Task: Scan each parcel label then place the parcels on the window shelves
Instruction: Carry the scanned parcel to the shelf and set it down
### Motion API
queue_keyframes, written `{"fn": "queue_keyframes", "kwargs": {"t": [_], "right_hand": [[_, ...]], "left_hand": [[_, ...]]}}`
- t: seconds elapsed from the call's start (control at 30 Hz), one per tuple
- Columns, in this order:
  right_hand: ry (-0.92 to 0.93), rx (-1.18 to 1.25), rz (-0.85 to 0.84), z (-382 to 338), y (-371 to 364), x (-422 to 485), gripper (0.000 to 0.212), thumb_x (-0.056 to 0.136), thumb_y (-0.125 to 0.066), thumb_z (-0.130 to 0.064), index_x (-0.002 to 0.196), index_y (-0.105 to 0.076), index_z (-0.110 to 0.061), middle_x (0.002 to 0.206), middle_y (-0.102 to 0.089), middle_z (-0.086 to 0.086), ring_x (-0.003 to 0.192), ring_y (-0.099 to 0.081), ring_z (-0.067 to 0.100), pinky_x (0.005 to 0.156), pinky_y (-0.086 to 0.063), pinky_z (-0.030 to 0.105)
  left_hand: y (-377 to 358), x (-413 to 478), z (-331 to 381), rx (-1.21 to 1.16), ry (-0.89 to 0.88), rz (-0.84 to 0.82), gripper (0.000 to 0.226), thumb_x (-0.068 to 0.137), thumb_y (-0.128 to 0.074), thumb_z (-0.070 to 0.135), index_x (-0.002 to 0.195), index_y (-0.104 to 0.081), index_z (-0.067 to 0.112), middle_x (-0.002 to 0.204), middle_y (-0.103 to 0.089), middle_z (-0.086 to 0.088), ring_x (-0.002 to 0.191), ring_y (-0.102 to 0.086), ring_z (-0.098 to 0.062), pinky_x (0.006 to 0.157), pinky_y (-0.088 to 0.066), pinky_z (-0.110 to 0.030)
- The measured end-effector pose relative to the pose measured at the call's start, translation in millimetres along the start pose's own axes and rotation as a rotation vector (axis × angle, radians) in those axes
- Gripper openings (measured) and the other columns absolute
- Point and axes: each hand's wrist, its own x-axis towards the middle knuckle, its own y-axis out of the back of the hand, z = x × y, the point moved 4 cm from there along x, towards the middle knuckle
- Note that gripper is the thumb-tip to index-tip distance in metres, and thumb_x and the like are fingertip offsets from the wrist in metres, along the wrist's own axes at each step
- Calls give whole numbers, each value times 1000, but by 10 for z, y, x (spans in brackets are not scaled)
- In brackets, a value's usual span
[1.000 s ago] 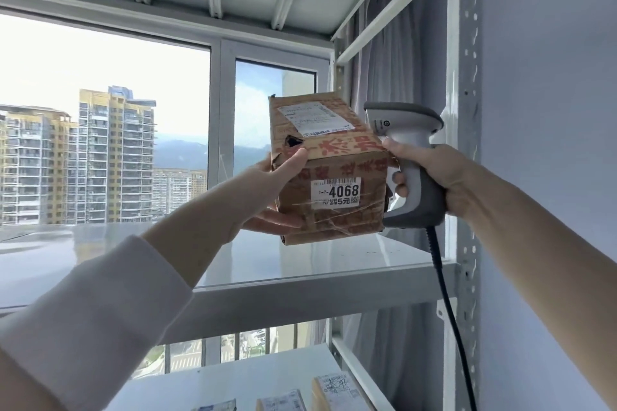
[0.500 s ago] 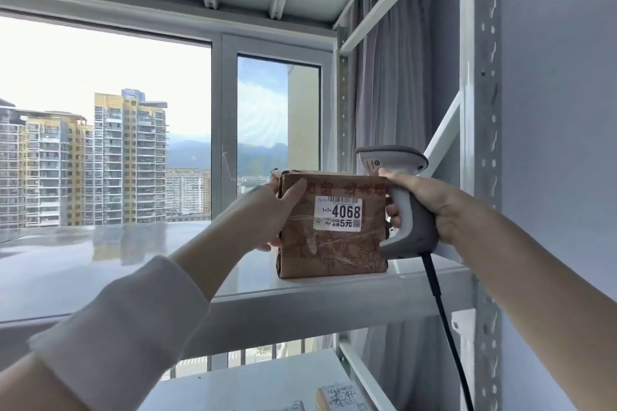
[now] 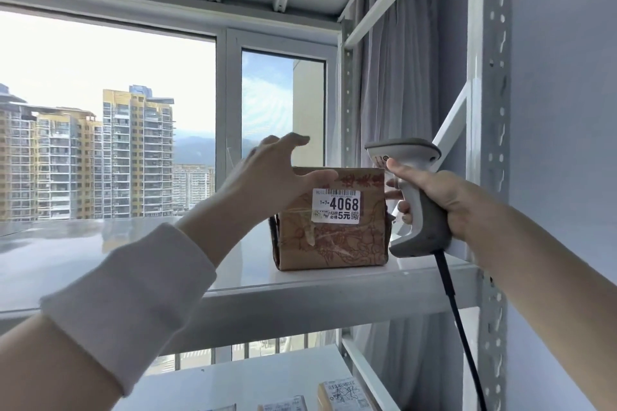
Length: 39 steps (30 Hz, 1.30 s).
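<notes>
Head view: a brown parcel (image 3: 330, 237) sits at the right end of a white shelf (image 3: 293, 299) by a window (image 3: 100, 53). It is close to the front edge, its long side runs left to right, and its white label (image 3: 336, 205), numbered 4068, faces the viewer. The left hand (image 3: 270, 173) hovers at the parcel's upper left corner, grip released, fingers spread and holding nothing. Its thumb (image 3: 320, 175) crosses the top front edge; whether it touches cannot be told. The right hand (image 3: 434, 193) is just right of the parcel, grip clenched round a grey corded scanner (image 3: 420, 210), with fingertips (image 3: 391, 194) reaching to the parcel's right side. The parcel lies between the two hands, both near it. It looks placed, so drawing both hands away seems the likely next move. More labelled parcels (image 3: 344, 394) lie on the lower shelf (image 3: 253, 377).
</notes>
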Motion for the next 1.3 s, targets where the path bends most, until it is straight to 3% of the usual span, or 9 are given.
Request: {"fn": "queue_keyframes", "kwargs": {"t": [0.1,0.23,0.4,0.6,0.77,0.83,0.97,1.2,1.3], "right_hand": [[7,-2,7,-26,-2,-21,39,75,-74,-39,86,-62,-3,41,-59,3,30,-50,9,35,-44,18],[3,-8,15,-25,10,-30,43,72,-76,-40,88,-64,-2,46,-61,5,31,-51,10,35,-45,19],[7,1,16,-12,31,-1,44,75,-74,-39,91,-64,0,42,-59,4,29,-50,10,35,-45,18],[-1,16,-11,58,20,120,34,79,-74,-33,88,-64,-2,97,-69,19,35,-52,10,38,-46,19],[-11,70,-37,79,31,209,23,85,-68,-27,87,-63,-5,83,-72,12,35,-51,9,37,-46,18],[-14,90,-65,93,17,240,20,86,-67,-25,87,-61,-6,76,-74,9,35,-50,10,36,-45,18],[-20,100,-99,141,-23,330,18,87,-66,-23,92,-60,-6,85,-76,10,36,-48,11,36,-44,19],[-9,104,-119,194,-82,432,15,87,-64,-21,88,-61,-6,81,-74,10,34,-47,10,35,-43,18],[-19,108,-130,207,-107,457,16,87,-64,-21,91,-60,-6,83,-74,10,34,-46,10,35,-42,18]], "left_hand": [[-90,84,89,74,-51,-93,68,74,-64,61,134,-51,31,140,-48,7,127,-46,-15,99,-37,-32],[-176,169,29,5,1,-147,58,72,-70,56,122,-61,29,112,-68,8,101,-61,-14,89,-52,-39],[-252,287,-5,8,4,-155,47,72,-72,52,113,-66,30,99,-69,6,92,-63,-16,86,-54,-40],[-384,460,-86,7,25,-167,41,73,-74,48,108,-68,28,96,-69,3,88,-62,-17,84,-54,-38],[-479,606,-184,10,31,-172,41,73,-76,45,107,-69,25,95,-69,2,85,-60,-17,80,-55,-34],[-512,664,-218,5,25,-179,39,73,-76,43,107,-70,23,94,-69,1,84,-58,-15,71,-53,-29],[-577,767,-307,-16,22,-186,40,72,-77,40,107,-70,21,93,-68,0,82,-56,-14,60,-45,-19],[-680,917,-455,-39,40,-198,41,73,-77,39,109,-69,21,99,-69,-2,87,-58,-17,71,-49,-26],[-700,960,-498,-44,49,-203,42,73,-77,38,111,-69,21,102,-68,-2,89,-56,-16,69,-46,-24]]}}
